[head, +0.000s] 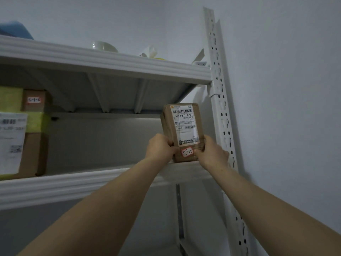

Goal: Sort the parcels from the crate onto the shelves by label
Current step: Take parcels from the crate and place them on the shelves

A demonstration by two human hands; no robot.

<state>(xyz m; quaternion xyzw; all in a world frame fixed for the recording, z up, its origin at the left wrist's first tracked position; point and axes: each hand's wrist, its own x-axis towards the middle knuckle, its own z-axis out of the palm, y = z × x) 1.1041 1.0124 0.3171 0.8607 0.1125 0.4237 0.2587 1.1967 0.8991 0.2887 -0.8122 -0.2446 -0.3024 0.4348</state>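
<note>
Presently, the left hand [160, 148] and right hand [212, 154] each grasp a lower corner of the brown parcel [181, 126]. The parcel is upright at the 3 o'clock end of the shelf [92, 182], near the slotted post [221, 108]. Stacked boxes [33, 145] sit at 9 o'clock.

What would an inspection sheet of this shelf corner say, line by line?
Surface: white metal shelf, with the parcel at its right end.
Job's things: brown parcel, upright, label facing out; stacked boxes at the left.
Clutter: white bowl and blue thing on the level above.
Hands: left hand and right hand grip the parcel's lower sides.
Cables: nothing seen.
Surroundings: pale wall, slotted post.
</note>
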